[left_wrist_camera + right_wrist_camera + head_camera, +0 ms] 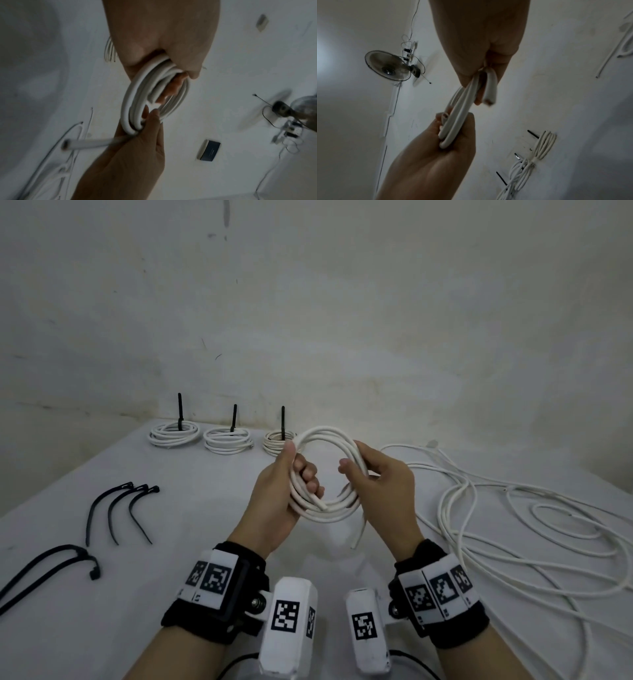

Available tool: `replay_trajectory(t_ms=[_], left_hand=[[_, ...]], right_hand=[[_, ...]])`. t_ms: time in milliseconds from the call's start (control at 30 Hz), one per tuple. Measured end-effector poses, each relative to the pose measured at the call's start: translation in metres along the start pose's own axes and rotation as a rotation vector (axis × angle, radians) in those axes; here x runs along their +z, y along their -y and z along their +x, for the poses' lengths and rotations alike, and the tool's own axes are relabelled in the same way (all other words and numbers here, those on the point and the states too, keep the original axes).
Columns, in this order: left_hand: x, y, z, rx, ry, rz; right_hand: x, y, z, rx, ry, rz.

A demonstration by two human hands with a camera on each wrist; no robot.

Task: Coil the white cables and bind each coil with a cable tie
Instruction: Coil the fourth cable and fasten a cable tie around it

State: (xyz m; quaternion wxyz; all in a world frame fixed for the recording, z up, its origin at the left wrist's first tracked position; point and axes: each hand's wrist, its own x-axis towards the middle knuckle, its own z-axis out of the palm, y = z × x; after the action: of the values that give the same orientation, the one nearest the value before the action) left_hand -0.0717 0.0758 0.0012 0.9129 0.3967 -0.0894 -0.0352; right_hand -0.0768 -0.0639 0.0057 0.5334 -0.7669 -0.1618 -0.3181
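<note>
Surface (212, 542): white, wide, set against a pale scuffed wall (342, 302) at the far side. Loose white cables (513, 529): sprawling tangle of uncoiled loops over the right half of the surface, running from far to near, one cut end showing at the far right. Coil in hand (329, 470): white cable wound in several turns, held above the middle of the surface between both hands, one cut end lying across the near-left arc, another short tail hanging below its near-right edge. Left hand (284, 494): grips the left side of the coil, fingers (310, 474) curled through the loop, thumb laid on the far edge. Right hand (383, 487): holds the right side of the coil, fingers wrapped round the turns, thumb pointing left across the opening. Finished coils, three, in a row at the far edge: left coil (174, 433), middle coil (227, 441), right coil (278, 441), the last partly behind the held coil; each lies flat and carries a black tie whose tail stands upright. Spare cable ties (118, 511): three black curved strips side by side, left of the hands. Further ties (48, 570): two long black strips at the near left, running off the edge of the head view. Wrist bands: black, with white marker blocks, on both wrists.
</note>
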Motion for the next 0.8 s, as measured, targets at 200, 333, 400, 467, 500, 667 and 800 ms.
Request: replay_trajectory(t_ms=[200, 333, 400, 467, 500, 667, 800], left_hand=[[-0.002, -0.003, -0.001, 0.002, -0.016, 0.052], [-0.002, 0.0, 0.0, 0.005, -0.043, 0.12], [-0.002, 0.002, 0.001, -0.023, -0.03, 0.146], [-0.002, 0.004, 0.001, -0.08, 0.009, 0.116], [-0.003, 0.005, 0.001, -0.116, 0.032, 0.08], [-0.001, 0.005, -0.001, -0.217, 0.076, 0.025], [0.0, 0.005, -0.003, -0.18, 0.041, 0.065]], right_hand=[[0.0, -0.005, -0.002, 0.018, 0.066, 0.009], [0.0, -0.009, 0.003, -0.026, 0.005, -0.035], [-0.001, -0.006, 0.007, -0.08, 0.023, -0.092], [-0.001, -0.002, 0.011, -0.13, 0.085, -0.163], [-0.001, 0.001, 0.013, -0.15, 0.118, -0.196], [-0.004, 0.01, 0.018, -0.114, 0.155, -0.061], [-0.005, 0.018, 0.012, -0.116, 0.257, 0.058]])
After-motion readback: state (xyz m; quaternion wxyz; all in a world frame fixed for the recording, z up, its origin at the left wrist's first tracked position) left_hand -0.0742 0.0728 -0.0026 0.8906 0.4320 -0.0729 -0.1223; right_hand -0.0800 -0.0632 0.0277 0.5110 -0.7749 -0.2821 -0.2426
